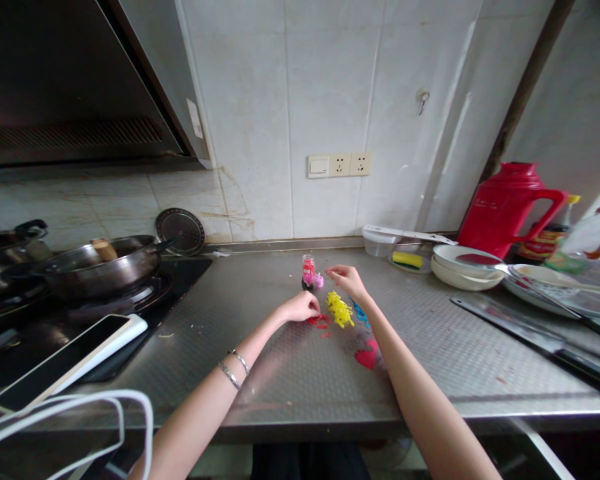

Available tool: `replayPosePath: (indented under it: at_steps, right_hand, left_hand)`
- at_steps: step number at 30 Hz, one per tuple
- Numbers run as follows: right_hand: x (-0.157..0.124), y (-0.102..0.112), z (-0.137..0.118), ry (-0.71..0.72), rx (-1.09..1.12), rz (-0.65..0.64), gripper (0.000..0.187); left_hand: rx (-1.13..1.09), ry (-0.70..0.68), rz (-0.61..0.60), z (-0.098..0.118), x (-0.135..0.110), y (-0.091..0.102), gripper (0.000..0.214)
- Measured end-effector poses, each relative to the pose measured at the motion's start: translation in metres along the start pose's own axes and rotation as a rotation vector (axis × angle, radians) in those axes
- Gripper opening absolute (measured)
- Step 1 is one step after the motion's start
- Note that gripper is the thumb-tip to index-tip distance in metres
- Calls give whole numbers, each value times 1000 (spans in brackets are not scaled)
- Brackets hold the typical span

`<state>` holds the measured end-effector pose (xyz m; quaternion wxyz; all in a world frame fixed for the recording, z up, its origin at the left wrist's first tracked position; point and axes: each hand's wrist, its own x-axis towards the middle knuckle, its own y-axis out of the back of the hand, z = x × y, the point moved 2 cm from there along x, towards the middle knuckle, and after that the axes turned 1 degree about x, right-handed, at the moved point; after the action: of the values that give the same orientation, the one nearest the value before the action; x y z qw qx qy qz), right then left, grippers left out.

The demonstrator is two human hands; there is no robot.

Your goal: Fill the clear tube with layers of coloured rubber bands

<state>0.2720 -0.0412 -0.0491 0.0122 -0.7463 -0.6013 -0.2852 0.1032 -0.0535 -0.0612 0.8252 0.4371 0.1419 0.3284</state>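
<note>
Head view: a nudge from the right hand (pixel 347 280) could be tipping the narrow jar (pixel 308 272), spilling its bright contents. The left hand (pixel 300 308) is curling over tiny red bits (pixel 320 321) lying on the bench (pixel 280 373) beside a yellow pile (pixel 340 311). I cannot tell whether either hand's fingers are gripping anything.

Red bits (pixel 320 320) lie scattered beside a yellow heap (pixel 340 310), near an upright jar (pixel 308 272).
</note>
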Motion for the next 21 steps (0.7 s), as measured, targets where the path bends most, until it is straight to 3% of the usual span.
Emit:
replayPosePath:
  at_steps: [5, 9, 15, 21]
  right_hand:
    - [1, 0, 2, 4, -15, -8, 28]
    - [2, 1, 3, 0, -25, -16, 28]
    - [2, 2, 1, -15, -30, -22, 31]
    - [2, 1, 0, -14, -34, -28, 31]
  left_hand:
    - [1, -5, 1, -4, 2, 1, 13]
    - [-93, -38, 66, -3, 1, 14, 13]
    - [-285, -89, 324, -3, 4, 56, 12]
    - [-37, -61, 538, 1, 24, 101, 10]
